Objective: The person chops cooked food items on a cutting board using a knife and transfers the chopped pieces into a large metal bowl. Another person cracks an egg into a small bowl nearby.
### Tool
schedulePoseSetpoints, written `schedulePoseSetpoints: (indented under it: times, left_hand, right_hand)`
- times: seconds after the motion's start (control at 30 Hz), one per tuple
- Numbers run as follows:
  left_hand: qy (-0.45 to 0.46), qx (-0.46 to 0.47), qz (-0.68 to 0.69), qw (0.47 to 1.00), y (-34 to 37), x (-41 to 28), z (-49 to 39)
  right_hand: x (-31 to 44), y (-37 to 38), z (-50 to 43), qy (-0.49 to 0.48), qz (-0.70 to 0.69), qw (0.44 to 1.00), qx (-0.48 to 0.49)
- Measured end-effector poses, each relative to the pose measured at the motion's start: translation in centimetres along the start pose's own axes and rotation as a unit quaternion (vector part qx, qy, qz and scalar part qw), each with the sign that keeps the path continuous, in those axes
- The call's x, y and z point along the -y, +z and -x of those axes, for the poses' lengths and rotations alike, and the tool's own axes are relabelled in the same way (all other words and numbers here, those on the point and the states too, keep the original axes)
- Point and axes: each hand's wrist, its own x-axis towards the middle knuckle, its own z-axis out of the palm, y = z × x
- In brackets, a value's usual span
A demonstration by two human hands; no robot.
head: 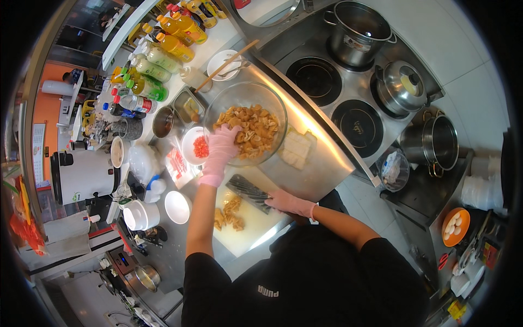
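Observation:
My left hand (222,147), in a pink glove, reaches over the near left rim of a large clear glass bowl (282,98). Its fingers touch the light-brown chopped meat pieces (255,126) inside; whether they grip any is hidden. My right hand (291,202), gloved too, is shut on the handle of a cleaver. The broad, dark cleaver blade (250,190) lies over a pale cutting board (255,231). Several meat pieces (231,214) sit on the board left of the blade. Beside my left hand stands a white bowl of chopped red pepper (200,146).
A folded white cloth (297,148) lies right of the glass bowl. An electric stovetop (355,126) with a tall pot (359,34) and a lidded pot (402,88) is at the upper right. Drink bottles (157,61) line the far counter. An empty-looking white bowl (177,207) sits left of the board.

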Motion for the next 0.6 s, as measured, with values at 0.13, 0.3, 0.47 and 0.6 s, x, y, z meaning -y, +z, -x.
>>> schedulePoseSetpoints:
  times: [0.13, 0.3, 0.47, 0.6]
  left_hand:
    - [-0.01, -0.003, -0.025, 1.0, 0.5, -0.4, -1.1]
    - [-0.026, -0.088, 0.202, 0.975, 0.3, 1.0, -1.2]
    - [-0.066, -0.114, 0.396, 0.909, -1.0, 2.3, -1.0]
    - [-0.085, -0.11, 0.455, 0.88, -0.4, 2.2, -0.7]
  right_hand:
    - [-0.2, 0.1, -0.2, -0.005, 0.011, 1.0, -0.008]
    - [-0.2, 0.1, -0.1, -0.006, 0.006, 1.0, -0.013]
    - [-0.1, 0.0, 0.0, -0.015, 0.014, 1.0, -0.012]
    - [0.0, 0.2, -0.1, 0.006, 0.011, 1.0, -0.02]
